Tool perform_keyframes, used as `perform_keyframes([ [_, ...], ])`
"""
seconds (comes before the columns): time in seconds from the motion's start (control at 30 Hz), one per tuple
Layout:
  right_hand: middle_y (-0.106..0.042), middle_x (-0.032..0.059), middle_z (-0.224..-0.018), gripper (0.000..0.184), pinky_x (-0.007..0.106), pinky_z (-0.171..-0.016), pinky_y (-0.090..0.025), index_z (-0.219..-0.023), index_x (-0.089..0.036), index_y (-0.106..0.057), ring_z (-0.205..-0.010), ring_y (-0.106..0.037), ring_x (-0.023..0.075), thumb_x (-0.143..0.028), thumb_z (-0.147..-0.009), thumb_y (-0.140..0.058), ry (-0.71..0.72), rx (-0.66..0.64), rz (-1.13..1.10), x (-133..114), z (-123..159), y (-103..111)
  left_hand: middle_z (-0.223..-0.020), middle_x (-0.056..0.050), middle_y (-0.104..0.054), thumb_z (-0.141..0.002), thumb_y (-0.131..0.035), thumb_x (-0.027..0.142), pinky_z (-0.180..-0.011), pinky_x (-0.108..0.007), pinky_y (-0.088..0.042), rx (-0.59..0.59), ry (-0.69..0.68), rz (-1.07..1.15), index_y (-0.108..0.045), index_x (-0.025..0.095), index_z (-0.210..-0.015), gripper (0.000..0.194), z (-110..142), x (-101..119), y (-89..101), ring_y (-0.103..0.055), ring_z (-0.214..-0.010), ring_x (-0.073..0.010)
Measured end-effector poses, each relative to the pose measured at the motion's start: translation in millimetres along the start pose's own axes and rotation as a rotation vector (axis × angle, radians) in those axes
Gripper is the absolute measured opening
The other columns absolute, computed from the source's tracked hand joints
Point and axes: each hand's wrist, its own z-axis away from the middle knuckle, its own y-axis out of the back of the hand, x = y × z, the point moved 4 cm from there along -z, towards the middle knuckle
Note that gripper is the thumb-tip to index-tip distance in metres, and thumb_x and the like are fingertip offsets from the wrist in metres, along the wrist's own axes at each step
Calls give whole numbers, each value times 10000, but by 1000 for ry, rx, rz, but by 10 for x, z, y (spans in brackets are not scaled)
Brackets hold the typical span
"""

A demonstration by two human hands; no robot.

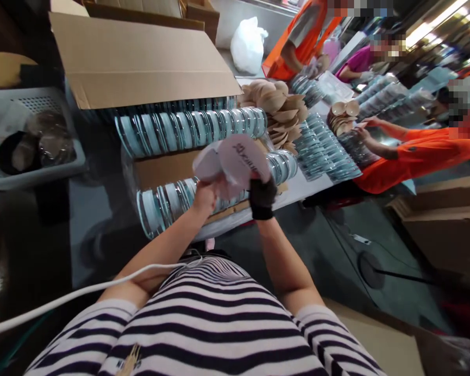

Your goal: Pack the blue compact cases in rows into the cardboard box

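Observation:
My bare left hand point(207, 197) and my right hand point(263, 196), in a dark glove, hold up pale, rounded paper sheets point(241, 159). Dark print shows on the sheet that faces me. The left fingers close on the lower left of the paper, partly hidden and blurred. The right hand's fingers grip its lower right edge. Below and behind the paper, a front row of round glass lids point(172, 201) stands on edge, with white layers between them. A second such row point(196, 129) runs behind, with brown cardboard point(160, 169) between the rows.
A large cardboard flap point(149, 62) rises behind the lids. Brown rounded cards point(276, 107) are heaped to the right, beside more stacked glass point(321, 146). A white basket point(68, 138) stands at left. Co-workers point(419, 151) work at right. A white cable point(82, 288) crosses my left arm.

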Motion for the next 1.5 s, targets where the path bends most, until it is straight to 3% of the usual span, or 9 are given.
perform_keyframes([
  [0.1, -725, 189, -937, 530, 347, -698, -538, -1104, -88, -676, -864, -697, 283, -518, -909, -434, -10, 80, 83, 185, 170, 399, -977, -39, -768, -686, -776, 43, -941, -348, -558, 113, -85, 85, -730, 185, -976, 327, -187, 307, 149, -714, -972, -197],
  [0.17, -733, 152, -827, 477, 313, -636, -507, -1034, -120, -703, -756, -700, 264, -502, -895, -454, 121, -135, 184, 219, 450, 481, -1021, -33, -762, -738, -741, 40, -964, -386, -553, 212, -70, 129, -710, 213, -1061, 368, -307, 449, 285, -706, -1012, -198],
  [0.33, -752, 92, -839, 363, 267, -600, -432, -1140, -189, -661, -729, -712, 222, -390, -959, -419, 171, -677, 428, 108, 1027, -48, -1068, -35, -756, -779, -703, 25, -989, -387, -543, 191, -40, 150, -679, 239, -1160, 438, -372, 464, 381, -692, -1064, -193],
  [0.5, -752, 86, -927, 370, 266, -629, -404, -1220, -191, -568, -826, -719, 227, -427, -994, -394, 116, -747, 425, -53, 899, -624, -1115, -38, -744, -786, -690, 12, -997, -401, -538, 158, -69, 149, -676, 237, -1161, 438, -327, 435, 350, -690, -1071, -197],
  [0.9, -749, 76, -1012, 388, 250, -751, -409, -1116, -194, -676, -936, -690, 196, -372, -1030, -341, 122, -694, 225, 69, 885, -883, -1107, -40, -746, -814, -683, 55, -1017, -418, -528, 161, 87, 264, -692, 225, -1068, 306, -397, 496, 450, -672, -1124, -205],
  [1.1, -735, 124, -923, 250, 271, -719, -458, -1047, -170, -662, -812, -686, 190, -243, -952, -442, 39, -866, 154, 29, 869, -904, -1200, -50, -719, -824, -683, 75, -1055, -457, -496, 135, 58, 251, -668, 237, -1161, 375, -386, 491, 462, -658, -1159, -214],
  [1.3, -653, -1, -631, 323, 216, -522, -477, -1111, -159, -614, -466, -552, 111, -253, -958, -345, -42, -1174, -237, -35, 774, -776, -1166, -54, -734, -761, -729, 30, -1042, -404, -506, 155, -88, 181, -651, 236, -1222, 511, -344, 449, 404, -682, -1109, -198],
  [1.37, -678, 34, -682, 321, 241, -574, -509, -1071, -144, -642, -553, -609, 136, -298, -949, -388, -60, -1102, -226, -84, 592, -687, -1124, -59, -747, -753, -724, 12, -1032, -403, -513, 159, -111, 155, -671, 214, -1187, 481, -337, 424, 373, -694, -1079, -199],
  [1.5, -675, 129, -1210, 451, 330, -930, -514, -1354, -154, -520, -1093, -646, 199, -347, -960, -414, 144, -571, -181, -317, -44, -491, -1024, -64, -767, -704, -755, 19, -1017, -392, -526, 139, -144, 99, -723, 173, -1056, 386, -350, 372, 352, -697, -1070, -219],
])
